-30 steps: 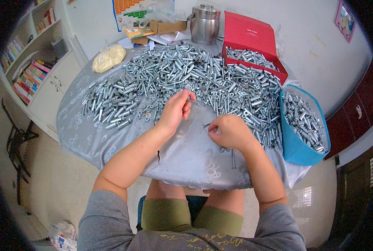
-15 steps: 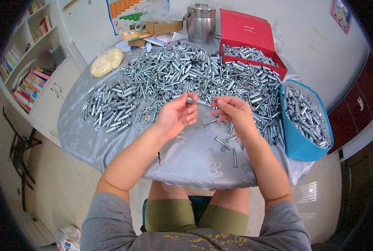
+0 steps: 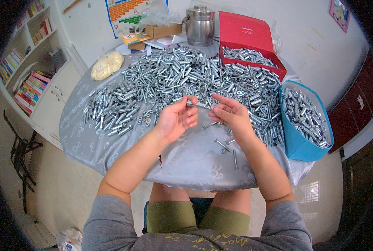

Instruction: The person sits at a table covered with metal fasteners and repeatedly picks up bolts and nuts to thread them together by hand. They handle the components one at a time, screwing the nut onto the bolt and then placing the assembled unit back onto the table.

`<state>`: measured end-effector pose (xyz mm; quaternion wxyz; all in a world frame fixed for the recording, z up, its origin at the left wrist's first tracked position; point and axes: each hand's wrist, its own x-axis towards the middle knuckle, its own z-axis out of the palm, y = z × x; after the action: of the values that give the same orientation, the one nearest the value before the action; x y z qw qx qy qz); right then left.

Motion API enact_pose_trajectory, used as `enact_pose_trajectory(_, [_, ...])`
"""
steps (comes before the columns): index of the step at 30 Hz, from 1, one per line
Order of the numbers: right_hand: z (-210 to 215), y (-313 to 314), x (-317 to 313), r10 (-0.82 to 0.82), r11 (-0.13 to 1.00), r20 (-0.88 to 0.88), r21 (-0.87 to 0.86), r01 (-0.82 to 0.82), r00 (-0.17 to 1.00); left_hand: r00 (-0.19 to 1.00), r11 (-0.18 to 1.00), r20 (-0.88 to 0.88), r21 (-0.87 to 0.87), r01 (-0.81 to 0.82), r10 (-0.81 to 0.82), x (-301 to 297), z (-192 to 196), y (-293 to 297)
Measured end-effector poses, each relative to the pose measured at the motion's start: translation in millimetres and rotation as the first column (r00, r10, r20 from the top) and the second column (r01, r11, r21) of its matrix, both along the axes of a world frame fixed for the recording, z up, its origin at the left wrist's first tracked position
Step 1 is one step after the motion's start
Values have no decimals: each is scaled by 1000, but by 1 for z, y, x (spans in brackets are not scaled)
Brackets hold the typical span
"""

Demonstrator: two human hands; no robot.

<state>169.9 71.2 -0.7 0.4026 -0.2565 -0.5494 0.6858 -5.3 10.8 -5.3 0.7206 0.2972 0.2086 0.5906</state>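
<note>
Above the table my left hand (image 3: 174, 119) is closed on a metal expansion bolt (image 3: 199, 105), which lies nearly level and points to the right. My right hand (image 3: 234, 119) meets the far end of that bolt, its thumb and bent fingers closed about the tip while the index finger is raised. Whether a nut or washer sits between those fingertips is too small to tell. Beyond both hands spreads a big heap of metal bolts and sleeves (image 3: 174, 73). A few loose bolts (image 3: 235, 160) lie near my right wrist.
A blue fabric bin (image 3: 305, 152) full of bolts stands at the table's right edge. Behind it is an open red box (image 3: 247, 35) holding more. A steel pot (image 3: 200, 27), cardboard pieces (image 3: 163, 30) and a bag of pale material (image 3: 107, 65) line the back.
My right index finger has lifted and straightened away from the thumb at the bolt's end. The left hand keeps its hold; the view has shifted slightly.
</note>
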Motion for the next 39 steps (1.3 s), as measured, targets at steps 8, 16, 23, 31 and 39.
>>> enact_pose_trajectory(8, [1, -2, 0, 45, 999, 142, -10, -44, 989, 998, 999, -60, 13, -33, 34, 0, 0, 0])
enact_pose_trajectory(16, [0, -4, -3, 56, 998, 163, 27, -61, 985, 994, 999, -100, 38, -32, 36, 1, 1, -1])
enact_pose_trajectory(23, [3, -6, 0, 104, 991, 169, 65, -116, 980, 977, 995, -193, 38, -89, 95, 4, 3, -4])
enact_pose_trajectory(31, [2, -4, 2, 126, 986, 134, 94, -139, 983, 972, 994, -206, 52, -100, 109, 4, 2, -3])
enact_pose_trajectory(39, [2, -5, 1, 133, 985, 122, 90, -144, 984, 966, 991, -223, 61, -121, 131, 4, 3, -4])
